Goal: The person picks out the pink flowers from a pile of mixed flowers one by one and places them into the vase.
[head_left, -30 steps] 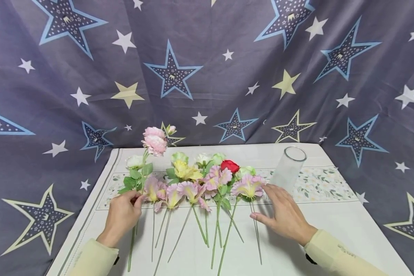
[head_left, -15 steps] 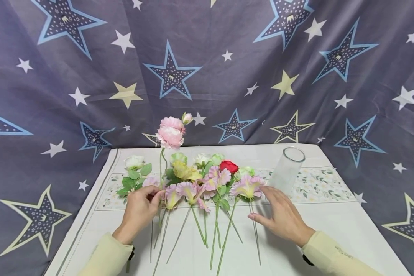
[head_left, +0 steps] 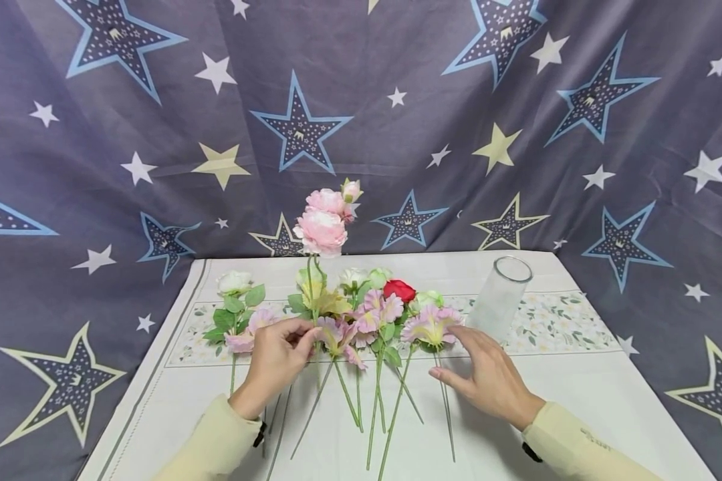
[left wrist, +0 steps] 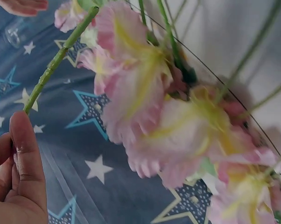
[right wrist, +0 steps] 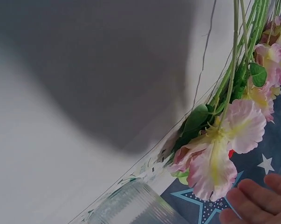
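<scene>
left grip [head_left: 279, 364] pinches pink flower [head_left: 321, 230]; right grip [head_left: 495, 375] spread, empty; lilac blooms [head_left: 370, 319] between, glass vase [head_left: 498, 307] beyond.

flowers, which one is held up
The pink flower with a small bud, its stem pinched by the left hand; the other flowers lie on the table.

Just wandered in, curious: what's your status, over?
Left hand pinches stem of pink flower, blooms up. Right hand near lilac flower, holds nothing. Other flowers between left hand and vase.

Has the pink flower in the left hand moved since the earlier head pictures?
Yes. The pink flower has shifted right and upward in the head view, judged against the glass vase.
</scene>
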### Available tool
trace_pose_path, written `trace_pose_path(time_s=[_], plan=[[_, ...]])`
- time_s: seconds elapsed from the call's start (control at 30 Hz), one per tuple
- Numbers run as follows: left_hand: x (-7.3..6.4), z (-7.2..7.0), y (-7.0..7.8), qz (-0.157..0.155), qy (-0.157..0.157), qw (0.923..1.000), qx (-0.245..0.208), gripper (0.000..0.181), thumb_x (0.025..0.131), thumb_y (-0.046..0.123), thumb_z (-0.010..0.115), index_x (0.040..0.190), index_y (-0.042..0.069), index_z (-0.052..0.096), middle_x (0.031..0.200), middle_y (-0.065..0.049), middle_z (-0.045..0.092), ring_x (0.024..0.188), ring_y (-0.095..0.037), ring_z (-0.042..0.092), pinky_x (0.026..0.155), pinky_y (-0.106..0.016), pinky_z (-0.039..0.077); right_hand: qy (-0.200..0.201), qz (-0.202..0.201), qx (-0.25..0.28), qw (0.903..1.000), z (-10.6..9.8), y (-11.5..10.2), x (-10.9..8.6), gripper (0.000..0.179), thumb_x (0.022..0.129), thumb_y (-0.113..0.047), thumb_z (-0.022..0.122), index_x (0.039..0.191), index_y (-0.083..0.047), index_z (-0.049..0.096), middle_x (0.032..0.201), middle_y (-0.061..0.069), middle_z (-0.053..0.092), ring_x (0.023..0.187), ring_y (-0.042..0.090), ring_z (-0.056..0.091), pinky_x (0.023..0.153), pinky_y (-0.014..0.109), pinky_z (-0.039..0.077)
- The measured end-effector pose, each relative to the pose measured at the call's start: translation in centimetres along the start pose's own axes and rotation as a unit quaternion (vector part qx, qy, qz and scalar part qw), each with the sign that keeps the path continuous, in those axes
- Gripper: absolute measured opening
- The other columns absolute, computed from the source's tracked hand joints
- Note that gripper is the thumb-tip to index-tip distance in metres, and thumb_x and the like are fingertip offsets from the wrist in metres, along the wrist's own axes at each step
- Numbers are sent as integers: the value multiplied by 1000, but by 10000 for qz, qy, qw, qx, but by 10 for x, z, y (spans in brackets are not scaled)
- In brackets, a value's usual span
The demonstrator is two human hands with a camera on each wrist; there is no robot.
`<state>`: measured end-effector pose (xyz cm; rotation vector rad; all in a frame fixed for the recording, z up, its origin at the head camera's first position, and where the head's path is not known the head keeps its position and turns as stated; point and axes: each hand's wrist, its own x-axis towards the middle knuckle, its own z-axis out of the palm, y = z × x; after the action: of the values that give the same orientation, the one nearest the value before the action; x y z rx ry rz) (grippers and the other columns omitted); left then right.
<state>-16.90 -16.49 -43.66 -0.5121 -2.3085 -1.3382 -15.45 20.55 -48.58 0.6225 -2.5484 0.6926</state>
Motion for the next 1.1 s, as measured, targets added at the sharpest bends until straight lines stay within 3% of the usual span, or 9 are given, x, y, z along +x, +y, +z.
trace_pose_path(time_s=[0.17, 0.4, 0.6, 0.87, 1.1], plan=[[2, 11, 6, -37, -115, 9998, -181, 13, 88, -5, 77, 83, 7, 76, 65, -2, 69, 52, -7, 63, 47, -23, 53, 65, -6, 30, 10000, -1, -3, 1, 75, 81, -52, 83, 136, -6, 62, 135, 17, 64, 125, 37, 60, 103, 58, 47], [5, 22, 18, -503, -445, 9963, -531, 11, 92, 3, 76, 84, 10, 77, 66, -2, 70, 56, -20, 68, 50, -27, 56, 115, 8, 137, 9998, -4, -9, 7, 71, 82, -51, 84, 136, -10, 63, 134, 12, 65, 125, 32, 60, 103, 54, 48], [10, 35, 31, -769, -640, 9912, -863, 9, 94, 8, 76, 86, 11, 78, 69, -4, 71, 56, -14, 68, 51, -32, 58, 215, -71, 239, 9995, -6, -11, 12, 71, 81, -49, 85, 137, -10, 63, 132, 11, 67, 124, 31, 61, 103, 52, 49], [16, 52, 41, -858, -807, 9830, -1412, 7, 93, 9, 76, 88, 9, 80, 68, -6, 71, 53, -16, 67, 48, -33, 57, 484, -225, 420, 9977, -5, -15, 15, 65, 79, -42, 88, 131, -8, 67, 130, 12, 69, 120, 31, 64, 101, 51, 51], [20, 61, 44, -899, -799, 9802, -1575, 8, 94, 8, 76, 89, 11, 81, 67, -3, 71, 58, -30, 70, 44, -36, 56, 712, -423, 536, 9951, -4, -23, 18, 56, 79, -38, 89, 121, -5, 71, 123, 10, 72, 115, 30, 66, 99, 48, 52]])
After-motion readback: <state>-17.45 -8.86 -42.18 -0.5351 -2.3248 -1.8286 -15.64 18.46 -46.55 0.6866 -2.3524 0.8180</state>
